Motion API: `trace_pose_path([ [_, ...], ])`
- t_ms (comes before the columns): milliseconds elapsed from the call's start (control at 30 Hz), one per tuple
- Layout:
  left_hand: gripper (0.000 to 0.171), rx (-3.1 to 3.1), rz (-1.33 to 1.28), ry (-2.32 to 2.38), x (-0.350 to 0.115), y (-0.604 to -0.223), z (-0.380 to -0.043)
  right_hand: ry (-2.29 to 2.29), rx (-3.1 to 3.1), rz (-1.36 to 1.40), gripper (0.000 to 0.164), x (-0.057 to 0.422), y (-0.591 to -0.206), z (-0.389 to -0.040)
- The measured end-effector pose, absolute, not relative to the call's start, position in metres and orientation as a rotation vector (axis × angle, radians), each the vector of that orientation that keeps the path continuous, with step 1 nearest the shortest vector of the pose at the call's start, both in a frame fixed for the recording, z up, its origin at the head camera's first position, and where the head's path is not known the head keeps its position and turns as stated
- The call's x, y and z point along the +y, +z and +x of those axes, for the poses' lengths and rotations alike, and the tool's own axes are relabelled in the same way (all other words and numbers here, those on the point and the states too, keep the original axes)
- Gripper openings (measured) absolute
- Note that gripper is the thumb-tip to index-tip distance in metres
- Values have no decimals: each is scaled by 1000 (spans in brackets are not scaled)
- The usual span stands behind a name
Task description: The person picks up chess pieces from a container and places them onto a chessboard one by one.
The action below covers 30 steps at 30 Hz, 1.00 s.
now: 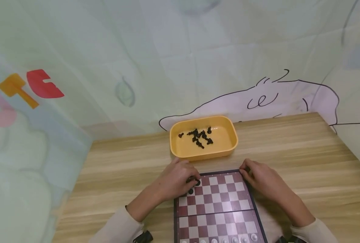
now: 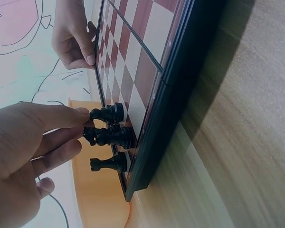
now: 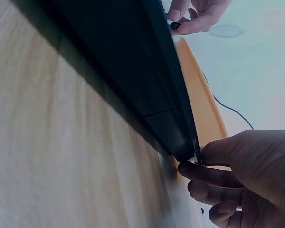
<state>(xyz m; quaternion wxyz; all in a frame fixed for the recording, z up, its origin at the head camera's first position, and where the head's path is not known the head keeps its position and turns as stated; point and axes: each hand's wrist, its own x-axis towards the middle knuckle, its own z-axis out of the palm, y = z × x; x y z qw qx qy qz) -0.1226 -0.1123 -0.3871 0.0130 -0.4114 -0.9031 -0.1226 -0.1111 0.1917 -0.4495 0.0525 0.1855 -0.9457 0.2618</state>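
My left hand [image 1: 178, 179] is at the far left corner of the chessboard [image 1: 211, 209], its thumb and fingers pinching the top of a small black chess piece [image 3: 175, 25]. In the left wrist view, a black pawn [image 2: 108, 113] stands by the thumb tip. Beside it, other dark pieces [image 2: 114, 137] overlap, so their kinds are hard to tell. A black rook [image 2: 109, 164] stands closer to the board's corner. My right hand [image 1: 266, 180] grips the board's far right corner between thumb and index finger, the other fingers curled below.
Just beyond the board, a yellow tray [image 1: 204, 157] holds several loose black chess pieces [image 1: 198, 135]. White pieces [image 1: 234, 240] line the board's near edge. The wooden table [image 1: 122, 162] meets a printed cloth backdrop [image 1: 137, 67] behind and at the left.
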Motion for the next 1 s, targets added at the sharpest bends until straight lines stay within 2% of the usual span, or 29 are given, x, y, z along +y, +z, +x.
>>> trace_pose_path([
  [433,13,-2716,-1187,-459,-118,-365,-140,758,-2847,574,7,193,-451,-113],
  [667,5,-2690,-1061,-485,-126,-356,-167,757,-2846,582,7,192,-451,-115],
  [1000,4,-2704,-955,-463,-133,-359,-207,768,-2850,576,6,192,-450,-114],
])
